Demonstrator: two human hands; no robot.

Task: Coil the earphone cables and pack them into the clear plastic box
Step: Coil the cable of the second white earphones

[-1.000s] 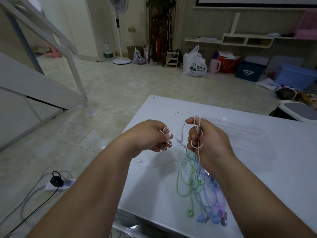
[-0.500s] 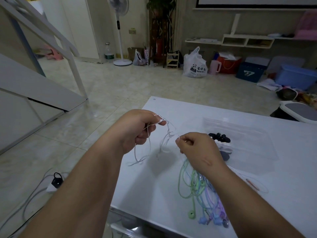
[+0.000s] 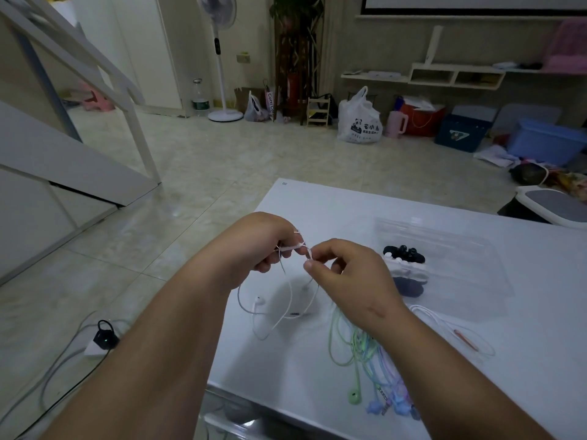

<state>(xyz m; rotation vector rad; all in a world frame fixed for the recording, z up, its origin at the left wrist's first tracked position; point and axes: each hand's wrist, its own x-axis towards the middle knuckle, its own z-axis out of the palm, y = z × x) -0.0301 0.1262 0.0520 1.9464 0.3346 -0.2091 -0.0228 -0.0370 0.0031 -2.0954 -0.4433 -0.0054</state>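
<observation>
Hands just came back together: the left hand point(image 3: 263, 242) and right hand point(image 3: 346, 274) fingers are both pinched on the thin white earphone cable point(image 3: 295, 313). Its loose loops dangle below them onto the white tabletop point(image 3: 317, 201). Looks like the coil's barely started. The clear plastic box point(image 3: 460, 249) sits right of the fingers.

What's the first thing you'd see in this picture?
The left hand and right hand pinch a thin white earphone cable in the middle, above the white table. A pastel earphone bundle lies under the right arm, and a clear plastic box to the right holds coiled black and white earphones.
</observation>
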